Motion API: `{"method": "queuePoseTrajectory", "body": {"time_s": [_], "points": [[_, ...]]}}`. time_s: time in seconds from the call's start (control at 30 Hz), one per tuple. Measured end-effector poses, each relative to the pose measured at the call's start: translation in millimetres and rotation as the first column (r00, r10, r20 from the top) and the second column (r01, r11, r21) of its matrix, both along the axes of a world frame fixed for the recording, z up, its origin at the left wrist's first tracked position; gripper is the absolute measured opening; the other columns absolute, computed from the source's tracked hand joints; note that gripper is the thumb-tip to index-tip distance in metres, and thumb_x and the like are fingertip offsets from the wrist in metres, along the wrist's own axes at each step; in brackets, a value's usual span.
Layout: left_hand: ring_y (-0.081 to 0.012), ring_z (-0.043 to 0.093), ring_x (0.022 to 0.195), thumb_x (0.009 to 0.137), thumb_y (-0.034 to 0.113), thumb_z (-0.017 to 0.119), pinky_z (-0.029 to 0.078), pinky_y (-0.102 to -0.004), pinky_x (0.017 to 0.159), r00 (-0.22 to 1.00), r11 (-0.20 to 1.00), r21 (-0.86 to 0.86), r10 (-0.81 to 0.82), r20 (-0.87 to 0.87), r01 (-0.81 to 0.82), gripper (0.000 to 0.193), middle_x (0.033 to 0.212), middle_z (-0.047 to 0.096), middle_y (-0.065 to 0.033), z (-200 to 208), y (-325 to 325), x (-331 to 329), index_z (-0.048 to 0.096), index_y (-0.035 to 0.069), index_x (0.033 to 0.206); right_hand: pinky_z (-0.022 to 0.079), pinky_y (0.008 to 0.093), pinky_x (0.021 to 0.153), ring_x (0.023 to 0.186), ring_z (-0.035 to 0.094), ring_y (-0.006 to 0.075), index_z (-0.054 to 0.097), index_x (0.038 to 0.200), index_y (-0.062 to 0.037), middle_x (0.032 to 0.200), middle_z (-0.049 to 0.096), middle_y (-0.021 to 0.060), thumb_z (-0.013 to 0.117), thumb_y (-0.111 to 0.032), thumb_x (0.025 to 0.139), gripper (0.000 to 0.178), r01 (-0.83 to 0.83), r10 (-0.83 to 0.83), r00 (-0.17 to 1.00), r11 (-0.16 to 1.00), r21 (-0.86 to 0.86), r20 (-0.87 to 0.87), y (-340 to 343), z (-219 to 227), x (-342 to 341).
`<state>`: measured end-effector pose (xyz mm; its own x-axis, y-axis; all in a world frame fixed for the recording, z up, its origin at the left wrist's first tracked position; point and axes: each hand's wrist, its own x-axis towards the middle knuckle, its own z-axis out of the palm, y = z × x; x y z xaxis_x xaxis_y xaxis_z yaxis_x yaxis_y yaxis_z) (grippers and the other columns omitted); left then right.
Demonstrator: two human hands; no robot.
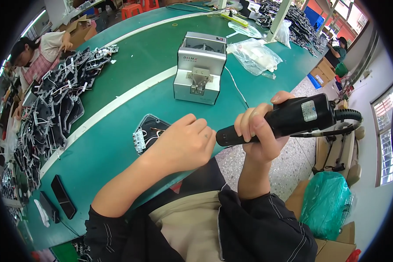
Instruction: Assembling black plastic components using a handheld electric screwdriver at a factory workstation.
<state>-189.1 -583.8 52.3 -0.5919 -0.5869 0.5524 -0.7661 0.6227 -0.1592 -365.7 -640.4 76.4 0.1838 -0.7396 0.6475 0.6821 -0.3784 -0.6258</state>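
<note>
My right hand (260,129) is wrapped round a black corded electric screwdriver (292,115), held tilted above the table's near edge. The tool's narrow end points left toward my left hand (185,142). That hand is closed with its fingers curled, right beside the tool's tip; what they hold, if anything, is hidden. Under and behind the left wrist lies a dark plastic housing (150,122) on the green tabletop, partly covered by my arm. White wires and a pale connector block (139,140) show in it.
Beyond my hands stands a silver screw feeder (200,67). Piled dark plastic parts (52,94) line the left, where a co-worker (39,56) sits. A black phone (63,196) lies near left. Clear bags (255,56) rest far right; a green bag (325,205) is on the floor side.
</note>
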Motion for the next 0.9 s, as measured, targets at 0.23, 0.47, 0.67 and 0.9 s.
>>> {"method": "queuePoseTrajectory", "body": {"time_s": [0.23, 0.47, 0.67, 0.9], "points": [[-0.0192, 0.051, 0.060, 0.061, 0.008, 0.065, 0.040, -0.0330, 0.058, 0.979, 0.999, 0.038, 0.000, 0.205, -0.008, 0.009, 0.057, 0.046, -0.0041, 4.5, 9.9, 6.5, 0.057, 0.003, 0.062, 0.044, 0.0324, 0.051, 0.049, 0.048, 0.0137, 0.035, 0.123, -0.0066, 0.068, 0.051, 0.0057, 0.059, 0.008, 0.089, 0.044, -0.012, 0.013, 1.000, 1.000, 0.015, -0.019, 1.6, -8.6, 9.9], [-0.0205, 0.052, 0.059, 0.061, 0.012, 0.067, 0.041, -0.0349, 0.058, 0.985, 0.999, -0.007, 0.041, 0.165, -0.040, 0.015, 0.056, 0.047, -0.0039, 11.7, -6.1, 21.5, 0.053, 0.007, 0.059, 0.046, 0.0319, 0.051, 0.048, 0.048, 0.0129, 0.036, 0.120, -0.0071, 0.067, 0.051, 0.0054, 0.060, 0.010, 0.087, 0.045, 0.034, -0.042, 0.994, 0.996, -0.078, -0.106, -6.3, -17.2, 8.2], [-0.0289, 0.062, 0.063, 0.081, 0.020, 0.064, 0.047, -0.0430, 0.062, 0.981, 0.973, -0.152, 0.184, 0.067, -0.172, 0.022, 0.062, 0.061, -0.0091, 52.3, -110.3, 54.6, 0.060, 0.010, 0.062, 0.047, 0.0322, 0.051, 0.048, 0.048, 0.0136, 0.036, 0.119, -0.0062, 0.065, 0.052, 0.0060, 0.062, 0.011, 0.084, 0.047, 0.076, -0.071, 0.990, 0.996, 0.043, -0.118, 5.4, -20.6, -2.7], [-0.0379, 0.069, 0.085, 0.089, 0.020, 0.064, 0.057, -0.0479, 0.078, 0.842, 0.824, 0.219, 0.539, -0.024, -0.522, 0.018, 0.086, 0.072, -0.0152, 60.0, -193.6, 93.2, 0.076, 0.007, 0.089, 0.050, 0.0292, 0.051, 0.047, 0.052, 0.0140, 0.037, 0.114, 0.0000, 0.062, 0.055, 0.0075, 0.065, 0.014, 0.081, 0.045, 0.086, -0.129, 0.951, 0.983, -0.163, -0.279, 8.8, -8.4, -9.4]]}}
